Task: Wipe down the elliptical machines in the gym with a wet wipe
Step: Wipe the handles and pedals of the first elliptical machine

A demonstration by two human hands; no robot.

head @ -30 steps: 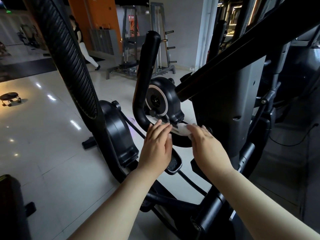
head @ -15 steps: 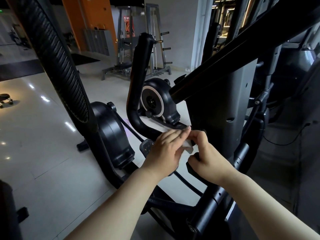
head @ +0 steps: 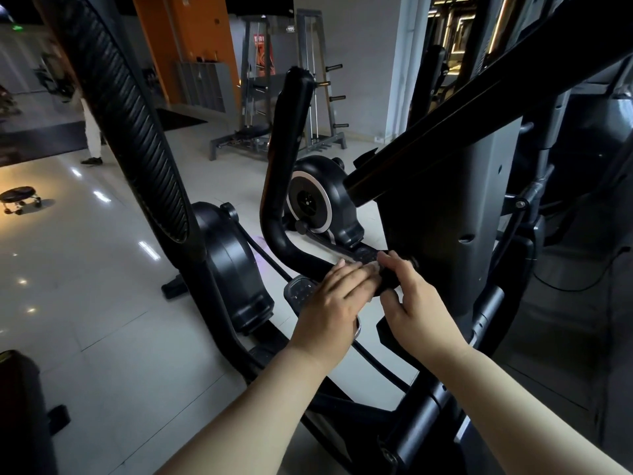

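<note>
Gripping the black handlebar [head: 286,149] low on its bend, the right hand [head: 414,303] curls its fingers over the top, thumb tucked underneath. Just beside it the left hand [head: 330,303] lies flat, straight fingers pressing the wet wipe [head: 372,268] onto the bar; only a pale sliver shows between the two hands. Right behind stands the grey column of the elliptical machine [head: 462,200]. Further back sits a flywheel [head: 308,200] on the glossy floor [head: 102,303], with a wheeled stool [head: 20,198] far left.
</note>
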